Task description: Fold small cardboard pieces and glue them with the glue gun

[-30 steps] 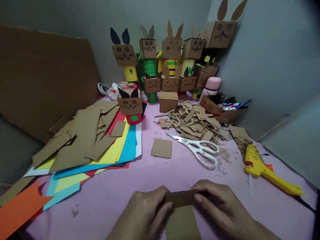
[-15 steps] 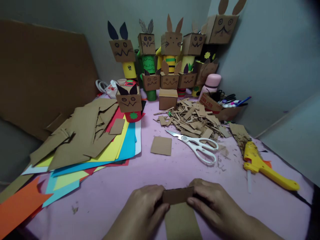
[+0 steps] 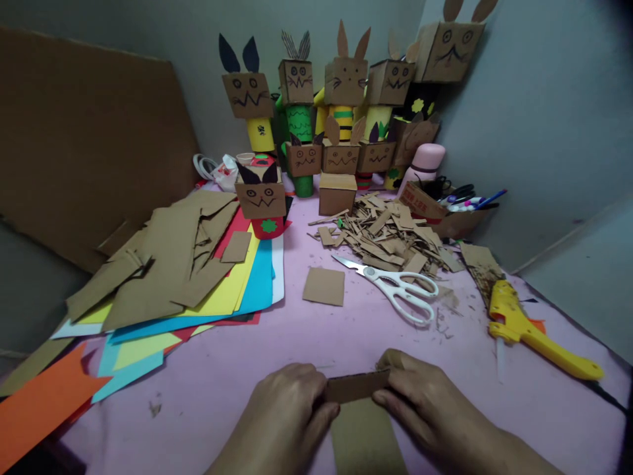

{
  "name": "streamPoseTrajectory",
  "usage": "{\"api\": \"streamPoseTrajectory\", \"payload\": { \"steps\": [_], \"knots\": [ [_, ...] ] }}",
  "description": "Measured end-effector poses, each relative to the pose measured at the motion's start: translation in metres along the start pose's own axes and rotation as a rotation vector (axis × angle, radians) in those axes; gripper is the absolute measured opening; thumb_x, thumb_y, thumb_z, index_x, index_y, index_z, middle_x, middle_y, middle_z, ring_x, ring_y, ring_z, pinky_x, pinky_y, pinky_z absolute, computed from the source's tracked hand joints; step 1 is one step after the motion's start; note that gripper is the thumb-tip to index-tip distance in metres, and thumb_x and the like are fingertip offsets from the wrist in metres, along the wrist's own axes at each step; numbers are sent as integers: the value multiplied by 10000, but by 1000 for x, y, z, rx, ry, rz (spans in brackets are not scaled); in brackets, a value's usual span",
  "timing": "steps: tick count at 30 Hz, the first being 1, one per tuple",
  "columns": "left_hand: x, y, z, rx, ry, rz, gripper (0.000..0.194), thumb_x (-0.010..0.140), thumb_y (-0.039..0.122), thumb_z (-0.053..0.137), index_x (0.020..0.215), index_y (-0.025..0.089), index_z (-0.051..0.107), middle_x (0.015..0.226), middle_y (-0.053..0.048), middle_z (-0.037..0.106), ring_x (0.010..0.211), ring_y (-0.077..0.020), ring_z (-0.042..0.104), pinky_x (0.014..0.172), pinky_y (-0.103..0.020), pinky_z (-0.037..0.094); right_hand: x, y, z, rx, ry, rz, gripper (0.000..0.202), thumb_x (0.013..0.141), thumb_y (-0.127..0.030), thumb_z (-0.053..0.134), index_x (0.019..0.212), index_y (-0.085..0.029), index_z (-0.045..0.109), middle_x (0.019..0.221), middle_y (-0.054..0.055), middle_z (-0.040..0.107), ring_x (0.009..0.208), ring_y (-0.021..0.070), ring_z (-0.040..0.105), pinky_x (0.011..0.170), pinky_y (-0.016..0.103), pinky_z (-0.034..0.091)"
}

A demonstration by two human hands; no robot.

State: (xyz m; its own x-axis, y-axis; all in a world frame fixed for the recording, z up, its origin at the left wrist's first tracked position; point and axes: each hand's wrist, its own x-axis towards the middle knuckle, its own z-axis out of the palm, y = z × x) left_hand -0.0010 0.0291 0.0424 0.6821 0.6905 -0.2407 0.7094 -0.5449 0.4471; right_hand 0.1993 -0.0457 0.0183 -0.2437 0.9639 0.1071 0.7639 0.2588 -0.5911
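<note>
At the near edge of the table, a strip of cardboard (image 3: 364, 429) has its far end folded up into an upright flap. My left hand (image 3: 291, 412) grips the left side of the fold, thumb on the near face and fingers behind. On the right side, my right hand (image 3: 420, 399) pinches the same flap in a like way. Beyond the hands lies a flat cardboard square (image 3: 324, 286). White-handled scissors (image 3: 393, 285) rest to its right, blades slightly apart. The lower end of the strip runs out of view.
A yellow glue gun (image 3: 539, 340) lies at right, beside a heap of cardboard scraps (image 3: 386, 234). Coloured paper (image 3: 198, 323) and cardboard sheets (image 3: 163, 244) are stacked at left. Several cardboard animal figures (image 3: 299, 86), a pink bottle (image 3: 428, 161) and a box of pens (image 3: 445, 214) stand behind.
The whole view has shifted slightly, so things appear a little further right. Both hands keep their hold on the cardboard strip, and the flap looks slightly more tilted.
</note>
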Motion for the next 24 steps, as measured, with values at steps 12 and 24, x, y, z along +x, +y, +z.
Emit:
{"api": "streamPoseTrajectory", "payload": {
  "steps": [12, 24],
  "knots": [
    [-1, -2, 4, -20, 35, 2, 151, 803, 232, 538, 669, 174, 577, 713, -27, 626, 635, -176, 538, 572, -280, 324, -3, 0, 3, -51, 21, -16, 263, 927, -192, 371, 712, -171, 522, 752, 64, 561, 657, 168, 550, 581, 267, 443],
    [0, -7, -9, -217, -31, 42, 145, 702, 92, 493, 614, 174, 575, 644, 30, 567, 600, -112, 492, 560, -220, 335, -5, 4, 4, -50, 9, -32, 290, 941, -212, 339, 711, -174, 512, 769, 77, 569, 671, 183, 577, 592, 285, 470]
  ]
}}
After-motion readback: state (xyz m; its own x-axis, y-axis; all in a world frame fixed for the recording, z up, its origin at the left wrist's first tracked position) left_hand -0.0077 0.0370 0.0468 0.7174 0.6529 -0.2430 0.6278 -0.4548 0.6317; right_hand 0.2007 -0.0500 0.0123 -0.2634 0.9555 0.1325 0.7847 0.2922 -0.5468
